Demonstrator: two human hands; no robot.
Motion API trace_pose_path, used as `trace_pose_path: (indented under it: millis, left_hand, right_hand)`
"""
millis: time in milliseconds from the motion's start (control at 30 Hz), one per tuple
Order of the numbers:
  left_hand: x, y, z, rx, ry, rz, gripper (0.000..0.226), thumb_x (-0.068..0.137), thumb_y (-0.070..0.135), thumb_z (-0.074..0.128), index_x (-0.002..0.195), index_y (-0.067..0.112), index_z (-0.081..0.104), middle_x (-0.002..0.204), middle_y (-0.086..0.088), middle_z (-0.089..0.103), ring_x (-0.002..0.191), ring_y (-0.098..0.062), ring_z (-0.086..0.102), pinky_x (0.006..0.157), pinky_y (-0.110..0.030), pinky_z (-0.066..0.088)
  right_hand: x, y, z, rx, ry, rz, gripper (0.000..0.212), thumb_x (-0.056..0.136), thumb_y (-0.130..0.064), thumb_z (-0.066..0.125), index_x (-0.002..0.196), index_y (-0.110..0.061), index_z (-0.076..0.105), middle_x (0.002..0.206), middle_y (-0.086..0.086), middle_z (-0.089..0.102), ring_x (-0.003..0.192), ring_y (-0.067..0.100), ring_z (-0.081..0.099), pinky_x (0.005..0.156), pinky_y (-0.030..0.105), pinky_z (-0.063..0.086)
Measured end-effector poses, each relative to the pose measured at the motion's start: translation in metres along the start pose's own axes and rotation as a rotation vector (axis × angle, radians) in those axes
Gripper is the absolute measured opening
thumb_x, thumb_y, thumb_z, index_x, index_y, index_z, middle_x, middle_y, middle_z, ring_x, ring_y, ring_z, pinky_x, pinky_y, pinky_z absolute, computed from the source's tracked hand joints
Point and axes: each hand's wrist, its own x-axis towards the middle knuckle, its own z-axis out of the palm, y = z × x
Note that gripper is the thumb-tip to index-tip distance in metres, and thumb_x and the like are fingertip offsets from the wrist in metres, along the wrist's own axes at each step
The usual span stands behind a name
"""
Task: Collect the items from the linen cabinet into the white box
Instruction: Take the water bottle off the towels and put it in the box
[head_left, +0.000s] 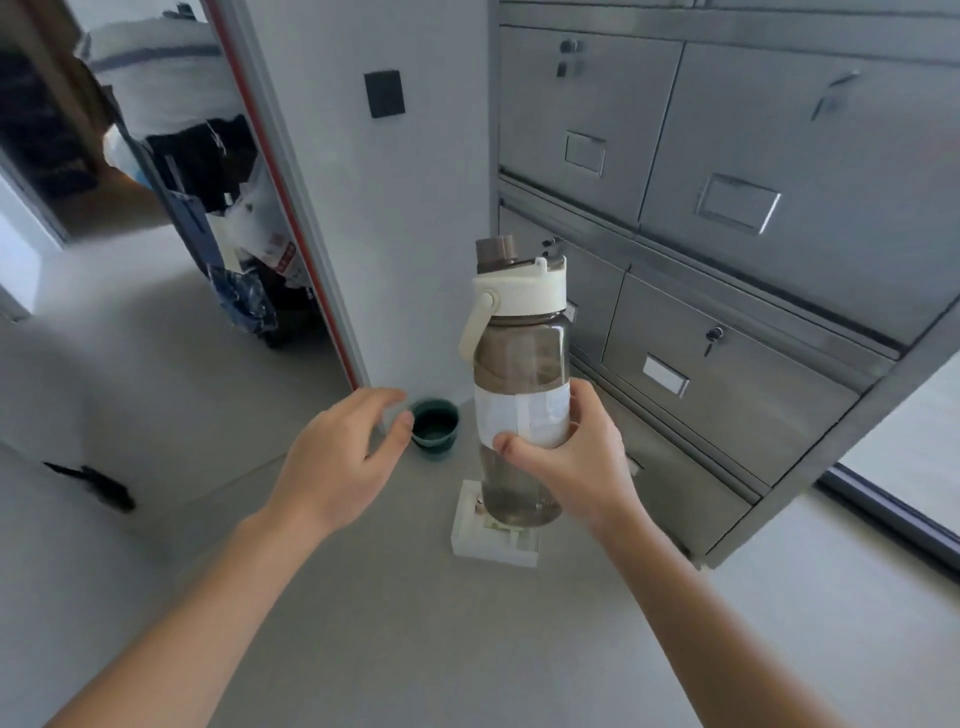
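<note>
My right hand (571, 457) grips a tall smoky-grey water bottle (519, 364) around its white label band and holds it upright in the air. The bottle has a cream lid with a carry loop and a grey cap. My left hand (345, 447) hovers to the left of the bottle with relaxed, slightly spread fingers and holds nothing. On the floor below the bottle lies a small white box (475, 540), partly hidden behind the bottle's base. A dark green cup (435, 427) stands on the floor just beyond my left fingertips.
A steel cabinet (753, 218) with shut, lockable doors fills the right side. A white wall with a black switch plate (384, 93) stands ahead. To the left a doorway shows a laden cart (208, 171). A dark object (93, 483) lies on the grey floor at left.
</note>
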Motion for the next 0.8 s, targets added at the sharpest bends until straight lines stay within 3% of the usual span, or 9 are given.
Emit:
trace_pose_path:
  millis: [367,533,800]
  left_hand:
    - [0.146,-0.102,0.097,-0.067,-0.124,-0.129,0.039,0.1,0.046,0.041,0.127,0.024,0.058,0.124,0.011,0.062,0.114,-0.012,0.057,0.09,-0.031,0.045]
    - [0.204,-0.134,0.135,-0.106,-0.198,-0.151,0.051,0.093,0.056,0.034,0.123,0.024,0.059,0.118,0.007,0.064,0.106,-0.013,0.06,0.088,-0.034,0.047]
    - [0.261,-0.166,0.186,-0.119,-0.172,-0.316,0.045,0.096,0.053,0.037,0.125,0.027,0.058,0.12,0.012,0.062,0.104,-0.012,0.058,0.087,-0.03,0.044]
  right_hand:
    - [0.164,0.051,0.067,-0.148,-0.058,0.102,0.071,0.06,-0.044,0.09,0.119,-0.039,0.051,0.103,-0.019,0.067,0.096,0.002,0.066,0.081,0.036,0.062]
    - [0.226,0.072,0.086,-0.188,-0.066,0.187,0.07,0.06,-0.043,0.089,0.119,-0.041,0.051,0.105,-0.019,0.067,0.095,0.002,0.066,0.083,0.037,0.061]
    - [0.323,0.117,0.104,-0.243,-0.199,0.252,0.074,0.056,-0.05,0.089,0.12,-0.043,0.05,0.103,-0.021,0.068,0.095,0.004,0.068,0.084,0.04,0.062]
